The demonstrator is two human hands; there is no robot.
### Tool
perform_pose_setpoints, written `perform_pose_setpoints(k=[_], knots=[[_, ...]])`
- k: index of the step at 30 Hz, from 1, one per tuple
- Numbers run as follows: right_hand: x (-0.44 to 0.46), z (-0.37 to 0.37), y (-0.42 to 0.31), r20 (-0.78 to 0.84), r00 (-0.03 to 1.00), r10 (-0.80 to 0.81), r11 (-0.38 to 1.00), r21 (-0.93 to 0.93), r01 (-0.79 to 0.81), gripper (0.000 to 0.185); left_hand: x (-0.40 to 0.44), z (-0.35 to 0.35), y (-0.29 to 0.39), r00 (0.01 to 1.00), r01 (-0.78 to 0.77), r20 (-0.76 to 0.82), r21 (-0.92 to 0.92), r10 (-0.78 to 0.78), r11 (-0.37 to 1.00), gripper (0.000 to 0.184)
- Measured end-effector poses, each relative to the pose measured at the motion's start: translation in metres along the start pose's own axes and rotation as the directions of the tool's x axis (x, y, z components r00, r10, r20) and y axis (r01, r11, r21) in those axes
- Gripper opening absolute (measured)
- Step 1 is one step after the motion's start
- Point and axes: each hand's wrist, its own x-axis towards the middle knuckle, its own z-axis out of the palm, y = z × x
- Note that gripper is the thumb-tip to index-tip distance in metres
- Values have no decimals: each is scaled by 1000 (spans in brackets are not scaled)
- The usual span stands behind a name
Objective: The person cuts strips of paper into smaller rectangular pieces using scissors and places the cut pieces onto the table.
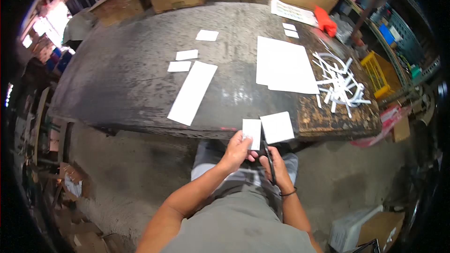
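Just ahead of the left hand [236,152], in the head view, a white slip [251,131] is held near the edge of the table [131,84], pinched between that hand's thumb and fingers. By the right hand [277,166], black scissors [268,157] are gripped, with the tips directed away from the body, between the slip and a white square [277,127] (whether the blades are parted cannot be told). The square is seen just beyond the right hand. Farther out, ahead and left of the hands, a strip [193,93] and three cards [207,35] are laid; ahead and right, sheets [286,65], two tabs [289,26] and a heap of trimmings [340,84].

Paper cutting is judged to be the step in hand, with the slip being worked. For the next move, a steady left-hand pinch and blades lined up with the slip's edge would be called for, fingertips kept clear.
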Motion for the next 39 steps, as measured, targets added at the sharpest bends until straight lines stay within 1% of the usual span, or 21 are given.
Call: perform_pose_setpoints(k=[3,4,5,7,9,13,15,17,19,21,25,27,29,30,31,32,33,35,37,38,39], knots=[[5,-4,3,57,996,71,996,55,-74,31,0,-22,37,999,-48,3,112,48,992,17],[5,-7,3,42,990,134,991,-9,-134,43,3,-33,57,992,-115,-20,220,122,969,18],[3,-9,-15,73,960,269,963,-4,-269,42,6,-45,79,981,-173,-32,327,194,929,18],[5,-8,3,33,993,111,993,-47,-110,43,29,-78,116,942,-245,-86,490,325,837,20],[4,-10,1,39,993,108,993,-46,-106,43,48,-110,158,884,-329,-17,689,467,646,22],[4,-10,-4,22,994,110,991,-78,-108,47,98,-138,219,809,-252,123,956,575,150,26],[5,-11,-1,5,994,113,988,-104,-111,51,134,-146,239,837,-239,159,967,524,88,28],[4,-12,-7,32,984,176,982,-82,-173,52,163,-143,252,816,-280,303,952,492,-123,28],[4,-14,-6,52,972,230,972,-69,-226,51,187,-136,259,829,-276,319,948,460,-160,28],[4,-13,-6,56,977,204,979,-29,-203,50,209,-127,262,894,-256,312,945,321,-205,27],[5,-15,6,54,981,185,982,-36,-183,50,245,-118,260,964,-116,183,942,191,-315,35],[6,-16,3,60,971,229,973,-37,-227,50,246,-114,258,973,-93,154,942,169,-321,39],[5,-16,0,75,958,278,960,-38,-276,50,238,-111,251,957,27,103,901,272,-433,45],[4,-15,-1,35,983,180,979,-103,-176,49,239,-115,245,959,26,99,901,265,-433,45],[5,-14,-2,3,997,76,983,-170,-75,49,242,-119,238,912,39,150,894,381,-446,47],[6,-13,-2,4,996,84,983,-167,-82,49,241,-122,234,851,54,200,887,487,-458,49],[5,-12,-4,1,997,73,983,-166,-72,48,239,-124,230,856,51,198,886,477,-460,49],[5,-16,-14,39,987,159,973,-174,-150,44,233,-124,222,596,-155,395,911,699,-382,46],[5,-17,-15,102,964,244,970,-50,-240,39,213,-113,212,464,-483,415,859,782,-169,42],[4,-18,-18,142,966,218,973,52,-227,38,178,-87,205,535,-599,284,792,796,120,36],[4,-18,-19,166,968,186,965,156,-212,37,148,-73,193,604,-573,197,781,773,249,30]])
